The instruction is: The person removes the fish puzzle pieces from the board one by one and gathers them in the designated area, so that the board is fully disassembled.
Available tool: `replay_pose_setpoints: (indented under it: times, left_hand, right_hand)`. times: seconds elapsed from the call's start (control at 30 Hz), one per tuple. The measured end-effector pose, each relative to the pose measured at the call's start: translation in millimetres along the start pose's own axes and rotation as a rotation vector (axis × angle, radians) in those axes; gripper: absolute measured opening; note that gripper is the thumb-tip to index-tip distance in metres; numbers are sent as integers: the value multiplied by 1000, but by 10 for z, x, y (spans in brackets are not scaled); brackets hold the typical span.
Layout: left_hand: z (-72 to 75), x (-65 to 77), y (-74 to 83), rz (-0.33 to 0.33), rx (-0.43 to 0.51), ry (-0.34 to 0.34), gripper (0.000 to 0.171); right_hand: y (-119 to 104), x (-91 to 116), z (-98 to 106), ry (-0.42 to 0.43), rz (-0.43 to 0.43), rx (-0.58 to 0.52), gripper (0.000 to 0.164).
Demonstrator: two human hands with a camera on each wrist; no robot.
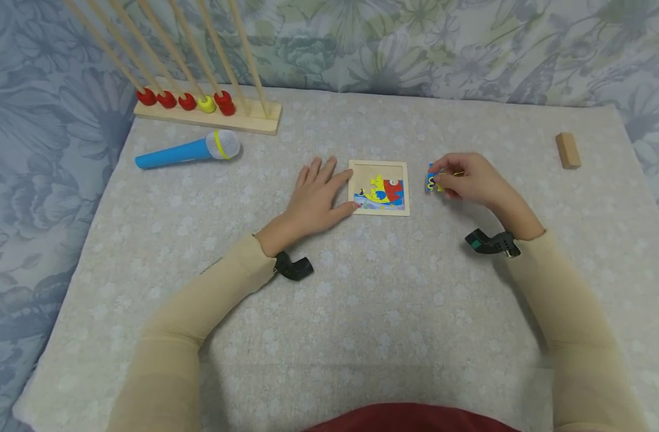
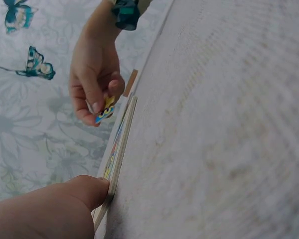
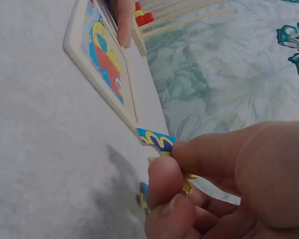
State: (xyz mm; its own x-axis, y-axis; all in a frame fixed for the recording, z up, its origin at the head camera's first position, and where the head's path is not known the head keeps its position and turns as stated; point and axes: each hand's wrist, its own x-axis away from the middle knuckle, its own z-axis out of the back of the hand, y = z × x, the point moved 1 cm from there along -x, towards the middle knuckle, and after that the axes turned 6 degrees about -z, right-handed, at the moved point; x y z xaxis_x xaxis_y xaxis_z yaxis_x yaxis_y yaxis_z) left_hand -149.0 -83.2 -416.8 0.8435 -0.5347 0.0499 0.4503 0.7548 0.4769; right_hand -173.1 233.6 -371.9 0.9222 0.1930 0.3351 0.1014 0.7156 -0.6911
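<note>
A small wooden jigsaw puzzle board (image 1: pixel 407 195) lies on the table. Its lower and right parts hold red, yellow and blue picture pieces (image 1: pixel 391 193), while bare wood shows at the upper left. My left hand (image 1: pixel 314 203) lies with fingers spread at the board's left side, thumb and index finger at its edge. To the right of the board, my right hand (image 1: pixel 472 179) pinches a blue and yellow puzzle piece (image 3: pixel 157 139) between thumb and fingers, partly covering it. Below that hand, another puzzle piece (image 3: pixel 143 195) shows on the table in the right wrist view.
A blue toy microphone (image 1: pixel 173 155) lies at the left. Behind it stands a wooden rack (image 1: pixel 261 123) with tall rods and red and yellow rings. One wooden block (image 1: pixel 568 150) sits at the far right. Patterned fabric (image 1: pixel 394 48) rises along the table's back edge.
</note>
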Motion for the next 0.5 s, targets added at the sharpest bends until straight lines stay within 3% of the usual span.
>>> replay_pose_setpoints:
  times: [0.2,0.5]
  left_hand:
    - [2,-1,9,4,7,-4,73]
    - [-4,-16,3,0,3,-2,73]
  right_hand:
    - [100,44,-11,26,-41,30,23]
    - [169,15,-27,67,-34,108,19]
